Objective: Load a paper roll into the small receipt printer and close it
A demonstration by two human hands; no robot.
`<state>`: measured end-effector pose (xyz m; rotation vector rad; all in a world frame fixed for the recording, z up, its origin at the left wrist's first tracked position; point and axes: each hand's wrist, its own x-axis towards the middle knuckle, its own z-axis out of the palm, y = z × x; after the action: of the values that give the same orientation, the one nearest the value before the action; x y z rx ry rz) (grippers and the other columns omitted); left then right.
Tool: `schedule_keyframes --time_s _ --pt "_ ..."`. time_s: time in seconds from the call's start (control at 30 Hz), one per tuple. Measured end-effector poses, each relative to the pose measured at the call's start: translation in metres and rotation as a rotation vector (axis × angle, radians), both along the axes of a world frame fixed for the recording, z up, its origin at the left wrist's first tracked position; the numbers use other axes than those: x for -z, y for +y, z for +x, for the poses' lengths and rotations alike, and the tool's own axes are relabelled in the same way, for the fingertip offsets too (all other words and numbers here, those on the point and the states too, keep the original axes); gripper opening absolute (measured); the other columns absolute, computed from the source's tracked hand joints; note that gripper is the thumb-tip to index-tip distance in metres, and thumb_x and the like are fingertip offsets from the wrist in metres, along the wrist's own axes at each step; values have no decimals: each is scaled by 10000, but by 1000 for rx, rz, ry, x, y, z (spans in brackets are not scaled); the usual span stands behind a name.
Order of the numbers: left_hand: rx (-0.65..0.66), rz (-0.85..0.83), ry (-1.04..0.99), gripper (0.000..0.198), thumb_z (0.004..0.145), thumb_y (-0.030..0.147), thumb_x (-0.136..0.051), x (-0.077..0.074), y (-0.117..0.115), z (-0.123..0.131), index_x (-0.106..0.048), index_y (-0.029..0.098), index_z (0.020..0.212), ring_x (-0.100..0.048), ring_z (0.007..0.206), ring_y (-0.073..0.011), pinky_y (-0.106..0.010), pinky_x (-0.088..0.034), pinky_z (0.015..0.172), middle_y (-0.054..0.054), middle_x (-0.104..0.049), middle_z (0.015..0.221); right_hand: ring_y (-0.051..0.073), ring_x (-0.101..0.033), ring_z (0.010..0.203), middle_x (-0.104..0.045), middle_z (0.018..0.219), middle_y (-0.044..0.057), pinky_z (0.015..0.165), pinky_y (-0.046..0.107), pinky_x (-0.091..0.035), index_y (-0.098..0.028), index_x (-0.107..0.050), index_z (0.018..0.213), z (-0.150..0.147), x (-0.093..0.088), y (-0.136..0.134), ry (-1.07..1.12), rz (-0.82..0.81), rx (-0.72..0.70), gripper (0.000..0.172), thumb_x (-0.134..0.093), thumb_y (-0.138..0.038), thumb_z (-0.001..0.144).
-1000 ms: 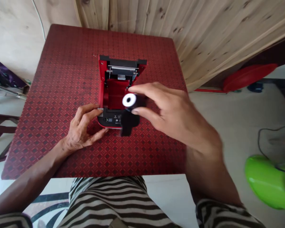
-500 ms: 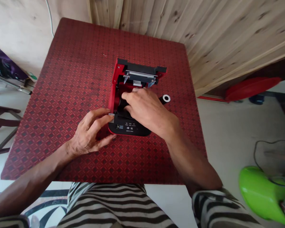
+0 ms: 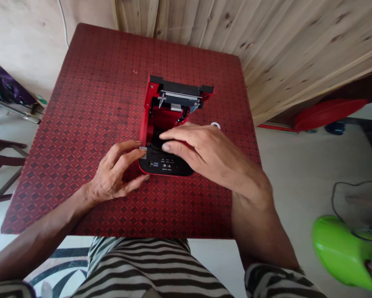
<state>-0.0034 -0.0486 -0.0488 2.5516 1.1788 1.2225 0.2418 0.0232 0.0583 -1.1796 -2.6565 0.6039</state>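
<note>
The left hand (image 3: 114, 174) is laid at the near left corner of the printer (image 3: 165, 165), which stands near the middle of the red patterned surface (image 3: 95, 82). Its fingers (image 3: 131, 151) are curled over a small grey tab on that corner, and the thumb is pressed against the base below, so the corner is pinched between them and the housing is steadied. The wrist rests on the surface, with the forearm running back to the lower left.

The lid (image 3: 181, 89) is tipped up and back, and the red bay (image 3: 167, 118) beneath it is left open. A black piece (image 3: 156, 142) is seen low in the bay at its near edge; it is judged to be seated or nearly so, while the lid remains to be shut.

The right hand (image 3: 213, 155) is held low over the near half of the bay, palm down, with the fingers stretched flat to the left and the thumb tucked beneath them. Its fingertips reach the black piece, but whether that piece is gripped or only touched cannot be told. Just behind the knuckles a white ring (image 3: 216, 124) shows on the surface, mostly hidden by the hand.
</note>
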Motion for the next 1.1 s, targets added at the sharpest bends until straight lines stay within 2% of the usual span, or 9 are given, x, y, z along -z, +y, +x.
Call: schedule_keyframes --time_s 0.17,0.3,0.4,0.47,0.57,0.63,0.8,0.93,1.1 --pt "29 -49 -61 632 958 470 -758 -13 1 -2 -530 206 1484 -702 1213 -274 -439 -638 1018 -137 -698 1311 215 -756 1001 -842 1092 70 937 370 -567 -179 -800 1125 18 14 -16 198 21 -23 152 -690 -224 1031" --pt "-4 -74 -111 542 989 478 -696 -35 10 -8 -578 230 1455 -699 1189 -285 -483 -618 1014 -125 -717 1276 187 -754 915 -838 1007 48 875 337 -578 -176 -807 1046 18 27 -16 361 75 -10 119 -689 -175 1027" --pt "-40 -28 -114 548 985 511 -689 -56 35 -11 -588 260 1462 -682 1121 -258 -466 -602 974 -98 -700 1287 175 -732 883 -825 963 41 852 322 -579 -168 -803 997 16 33 -17 424 158 -14 112 -695 -148 1019" --pt "-58 23 -70 646 978 552 -694 -68 60 -10 -539 237 1519 -641 1229 -273 -426 -602 970 -119 -641 1387 187 -698 880 -802 943 60 834 330 -578 -152 -803 971 13 35 -22 420 281 -6 127 -686 -142 1019" --pt "-26 -64 -34 796 1015 634 -608 -78 96 -3 -327 267 1662 -556 1433 -288 -460 -553 1127 -136 -455 1639 201 -630 843 -745 886 75 778 344 -564 -142 -807 950 9 36 -32 349 487 41 165 -660 -120 1021" --pt "60 -155 -17 772 1055 623 -536 -80 108 2 -260 275 1686 -560 1452 -261 -469 -520 1184 -127 -491 1620 198 -608 818 -726 856 70 758 349 -556 -130 -804 977 7 38 -38 311 579 54 171 -643 -91 1020" --pt "123 -152 -28 663 1087 567 -489 -81 85 7 -387 218 1641 -673 1213 -203 -419 -550 1123 -96 -695 1354 200 -642 833 -760 865 68 745 360 -541 -83 -777 1034 4 43 -50 317 733 25 133 -655 -43 1001" --pt "196 -86 148 787 997 734 -548 -70 54 1 -506 208 1580 -632 1322 -305 -506 -554 1136 -162 -623 1444 196 -671 847 -775 887 65 722 355 -531 -86 -769 1035 3 47 -55 301 773 34 107 -677 -49 995" --pt "178 -19 219 948 844 817 -703 -48 41 -2 -518 235 1570 -632 1333 -379 -615 -573 1101 -188 -613 1427 190 -670 828 -781 873 59 680 345 -531 -97 -762 1043 3 50 -58 292 802 72 97 -678 -67 1005"
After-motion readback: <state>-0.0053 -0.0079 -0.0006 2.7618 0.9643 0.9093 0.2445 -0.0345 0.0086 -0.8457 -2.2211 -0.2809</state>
